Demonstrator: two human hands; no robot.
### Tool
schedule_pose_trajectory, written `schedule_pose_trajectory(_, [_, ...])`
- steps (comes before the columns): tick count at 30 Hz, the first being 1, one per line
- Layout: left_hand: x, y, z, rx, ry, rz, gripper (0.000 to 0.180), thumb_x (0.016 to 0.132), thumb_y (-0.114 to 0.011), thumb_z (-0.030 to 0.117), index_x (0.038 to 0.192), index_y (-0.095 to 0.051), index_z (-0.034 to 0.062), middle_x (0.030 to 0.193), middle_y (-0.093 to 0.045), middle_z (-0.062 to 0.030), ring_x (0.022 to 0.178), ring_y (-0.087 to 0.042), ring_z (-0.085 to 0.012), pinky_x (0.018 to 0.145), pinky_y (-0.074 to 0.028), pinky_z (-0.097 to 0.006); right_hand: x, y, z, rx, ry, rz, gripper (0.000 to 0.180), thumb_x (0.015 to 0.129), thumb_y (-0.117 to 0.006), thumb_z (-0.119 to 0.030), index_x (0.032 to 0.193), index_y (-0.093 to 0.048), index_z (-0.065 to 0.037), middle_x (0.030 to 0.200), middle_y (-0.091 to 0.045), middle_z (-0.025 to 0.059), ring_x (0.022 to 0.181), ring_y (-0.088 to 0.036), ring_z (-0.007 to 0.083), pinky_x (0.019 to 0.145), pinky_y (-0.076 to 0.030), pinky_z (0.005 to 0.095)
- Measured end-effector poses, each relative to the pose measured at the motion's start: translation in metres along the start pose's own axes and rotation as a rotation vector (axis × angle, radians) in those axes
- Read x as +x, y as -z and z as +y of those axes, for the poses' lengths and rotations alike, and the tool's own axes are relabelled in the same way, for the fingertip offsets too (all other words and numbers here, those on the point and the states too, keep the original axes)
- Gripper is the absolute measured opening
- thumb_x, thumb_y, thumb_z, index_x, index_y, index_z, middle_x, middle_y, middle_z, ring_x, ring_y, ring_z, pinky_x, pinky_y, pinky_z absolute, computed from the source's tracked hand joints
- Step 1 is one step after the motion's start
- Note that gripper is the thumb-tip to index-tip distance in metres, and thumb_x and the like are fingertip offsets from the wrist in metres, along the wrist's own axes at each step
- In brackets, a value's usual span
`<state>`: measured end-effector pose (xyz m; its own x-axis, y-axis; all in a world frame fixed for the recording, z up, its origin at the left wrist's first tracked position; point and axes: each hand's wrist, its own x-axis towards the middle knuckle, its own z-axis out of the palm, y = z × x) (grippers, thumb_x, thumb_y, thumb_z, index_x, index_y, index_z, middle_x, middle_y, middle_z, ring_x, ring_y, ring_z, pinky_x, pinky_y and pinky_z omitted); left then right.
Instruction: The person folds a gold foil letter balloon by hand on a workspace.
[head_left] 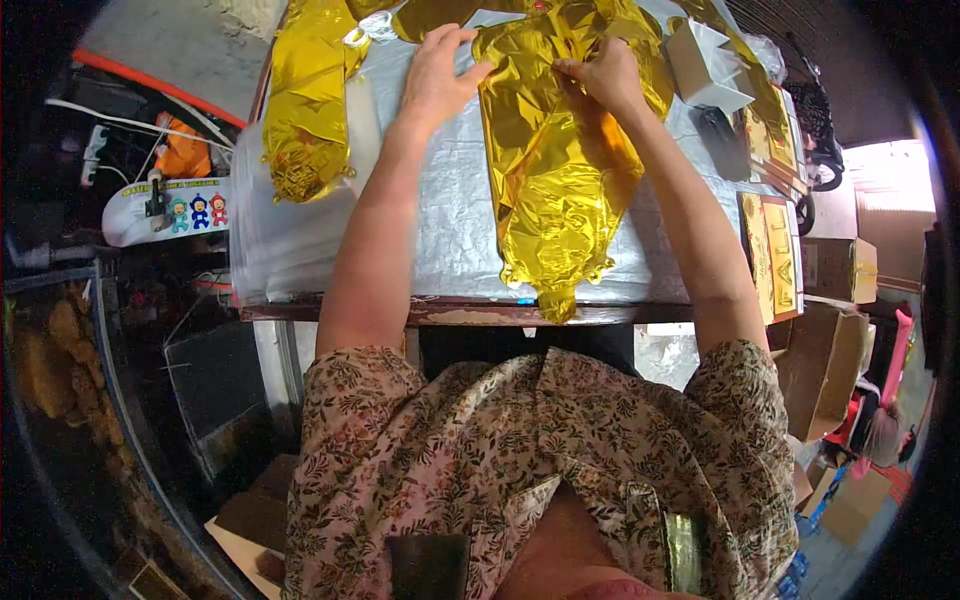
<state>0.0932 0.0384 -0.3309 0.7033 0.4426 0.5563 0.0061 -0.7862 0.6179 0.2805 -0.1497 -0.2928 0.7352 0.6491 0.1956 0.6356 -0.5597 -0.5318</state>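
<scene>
A flat, uninflated gold foil balloon (550,200) lies creased before me, its narrow tail end hanging over the table's near edge. At its upper left edge is my left hand (438,82), open, with thumb and fingers spread and the thumb tip at the foil. My right hand (608,76) is closed in a pinch on the balloon's upper right part, with the fingertips partly hidden. Farther left lies another gold foil piece (308,100) with a bunched lower end. More gold foil (450,15) lies beyond my hands.
The table (445,235) has a silvery-grey cover. To the right are a white divided box (705,65), a dark computer mouse (722,135) and gold printed packets (770,255). A skateboard (165,210) stands off the left side, and cardboard boxes (820,370) sit on the right.
</scene>
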Motion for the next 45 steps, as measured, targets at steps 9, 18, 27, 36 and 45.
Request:
schedule_pose_trajectory(9, [0.007,-0.008,0.035,-0.04,-0.196,-0.046,0.027,0.097,-0.064,0.01,0.122,-0.071,0.0082,0.128,-0.07,-0.0119,0.117,-0.066,-0.0336,0.101,-0.053,-0.039,0.002,-0.001,0.006,0.025,-0.016,-0.036,0.053,0.069,-0.092,-0.04,0.088,-0.075,0.006,0.081,-0.072,0.028,0.077,-0.073,0.0419,0.071,-0.058,0.0482])
schedule_pose_trajectory(18, [-0.01,-0.03,0.053,0.366,-0.228,-0.25,0.04,0.097,-0.064,0.025,0.136,-0.066,0.0188,0.141,-0.063,-0.0043,0.124,-0.057,-0.0266,0.1,-0.047,-0.045,0.0,0.001,0.005,0.023,0.108,-0.005,0.042,0.077,-0.089,-0.033,0.086,-0.075,0.005,0.069,-0.071,0.0184,0.061,-0.069,0.023,0.061,-0.054,0.04])
schedule_pose_trajectory(27, [-0.008,-0.023,0.067,0.526,-0.177,-0.371,0.044,0.102,-0.056,0.028,0.145,-0.059,0.0262,0.147,-0.058,-0.0008,0.126,-0.053,-0.0253,0.1,-0.046,-0.046,-0.015,0.018,0.013,0.415,0.186,0.017,0.03,0.091,-0.067,-0.016,0.112,-0.068,0.006,0.096,-0.075,0.0111,0.083,-0.066,0.0148,0.074,-0.053,0.0308])
schedule_pose_trajectory(36, [-0.009,-0.027,0.061,0.536,-0.197,-0.327,0.042,0.101,-0.058,0.03,0.142,-0.063,0.025,0.144,-0.06,0.0001,0.123,-0.055,-0.0232,0.097,-0.046,-0.042,-0.011,-0.002,0.012,0.225,0.068,0.051,0.049,0.085,-0.082,-0.034,0.101,-0.067,0.009,0.09,-0.075,0.0154,0.076,-0.067,0.0195,0.071,-0.054,0.0372])
schedule_pose_trajectory(45, [0.009,0.001,-0.007,0.123,-0.096,-0.011,0.031,0.099,-0.059,0.013,0.129,-0.068,0.0108,0.131,-0.066,-0.0149,0.122,-0.062,-0.0335,0.102,-0.051,-0.044,-0.014,-0.009,-0.007,-0.069,0.06,0.056,0.062,0.075,-0.089,-0.047,0.091,-0.067,0.009,0.086,-0.073,0.0259,0.082,-0.074,0.0349,0.071,-0.056,0.0437])
